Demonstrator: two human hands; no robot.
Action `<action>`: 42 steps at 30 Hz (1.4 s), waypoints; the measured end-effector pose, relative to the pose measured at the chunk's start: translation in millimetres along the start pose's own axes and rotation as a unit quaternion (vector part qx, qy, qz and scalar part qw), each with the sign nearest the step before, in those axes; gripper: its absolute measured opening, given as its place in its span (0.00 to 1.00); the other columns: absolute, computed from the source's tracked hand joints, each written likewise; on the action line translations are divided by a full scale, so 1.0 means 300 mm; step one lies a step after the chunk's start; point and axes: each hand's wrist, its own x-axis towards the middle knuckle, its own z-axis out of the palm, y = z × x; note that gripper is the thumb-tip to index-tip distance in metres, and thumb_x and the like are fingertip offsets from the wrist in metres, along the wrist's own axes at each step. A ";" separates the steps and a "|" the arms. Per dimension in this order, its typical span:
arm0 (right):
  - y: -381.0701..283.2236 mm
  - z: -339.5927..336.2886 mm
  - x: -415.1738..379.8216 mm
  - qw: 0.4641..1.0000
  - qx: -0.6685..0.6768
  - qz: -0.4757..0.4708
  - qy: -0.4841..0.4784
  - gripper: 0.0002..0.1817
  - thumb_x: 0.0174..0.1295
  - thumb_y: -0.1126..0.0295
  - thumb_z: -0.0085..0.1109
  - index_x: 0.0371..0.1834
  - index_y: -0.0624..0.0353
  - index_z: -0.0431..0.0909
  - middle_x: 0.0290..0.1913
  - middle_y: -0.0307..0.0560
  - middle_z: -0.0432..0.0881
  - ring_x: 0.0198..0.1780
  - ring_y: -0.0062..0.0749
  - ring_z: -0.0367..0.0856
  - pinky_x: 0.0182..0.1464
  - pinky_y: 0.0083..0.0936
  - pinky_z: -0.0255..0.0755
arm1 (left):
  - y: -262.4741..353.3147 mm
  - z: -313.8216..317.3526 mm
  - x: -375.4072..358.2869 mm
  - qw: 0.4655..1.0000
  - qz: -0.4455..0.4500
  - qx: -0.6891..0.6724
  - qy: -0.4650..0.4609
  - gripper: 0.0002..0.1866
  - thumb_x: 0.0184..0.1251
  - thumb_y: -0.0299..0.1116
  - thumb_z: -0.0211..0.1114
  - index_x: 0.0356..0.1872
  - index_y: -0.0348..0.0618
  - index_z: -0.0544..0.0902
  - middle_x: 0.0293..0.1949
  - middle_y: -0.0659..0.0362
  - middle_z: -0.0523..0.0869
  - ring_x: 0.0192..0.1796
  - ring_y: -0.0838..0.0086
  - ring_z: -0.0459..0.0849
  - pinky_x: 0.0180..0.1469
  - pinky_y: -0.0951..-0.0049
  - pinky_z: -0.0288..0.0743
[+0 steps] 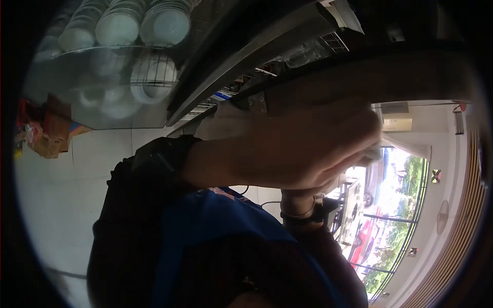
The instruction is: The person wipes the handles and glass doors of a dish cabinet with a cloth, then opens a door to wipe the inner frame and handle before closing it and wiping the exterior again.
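Observation:
My left hand [292,141] reaches across the middle of the view from a dark sleeve, its fingers curled closed and blurred. A pale, smeared thing [371,154] shows at its fingertips, and its kind cannot be made out. Below and partly behind it is my right hand [298,203], with a dark band at the wrist; its fingers are mostly hidden by the left hand. Close by the left wrist lies another whitish, blurred thing [223,123]. A dark metal-like frame [262,56] runs just above both hands.
Stacked white bowls [118,28] stand behind glass at upper left, with a round white dish [154,79] below them. Cardboard boxes [51,128] sit on the tiled floor [97,169]. A bright window [400,200] is at right. A blue apron [221,218] covers my front.

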 end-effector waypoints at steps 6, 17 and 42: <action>0.010 0.001 0.033 0.996 0.049 -0.023 -0.070 0.33 0.55 0.32 0.39 0.44 0.52 0.61 0.49 0.43 0.67 0.51 0.29 0.68 0.56 0.32 0.64 | -0.026 -0.049 -0.138 0.998 -0.050 -0.012 -0.027 0.09 0.54 0.24 0.61 0.34 0.40 0.70 0.30 0.56 0.72 0.32 0.67 0.77 0.32 0.69 0.74; 0.019 0.182 0.036 0.995 -0.070 -0.059 0.049 0.33 0.56 0.30 0.36 0.32 0.54 0.60 0.34 0.40 0.64 0.36 0.25 0.64 0.40 0.23 0.64 | -0.031 -0.027 0.008 1.000 0.021 -0.003 -0.002 0.08 0.54 0.27 0.62 0.33 0.42 0.71 0.31 0.56 0.72 0.29 0.68 0.76 0.27 0.71 0.72; 0.011 0.066 0.071 0.995 -0.022 -0.094 0.005 0.35 0.60 0.32 0.30 0.38 0.58 0.63 0.32 0.43 0.69 0.38 0.27 0.70 0.45 0.27 0.66 | -0.019 -0.034 -0.030 0.999 -0.027 -0.021 -0.011 0.08 0.57 0.27 0.62 0.31 0.39 0.70 0.27 0.53 0.75 0.24 0.68 0.78 0.26 0.67 0.75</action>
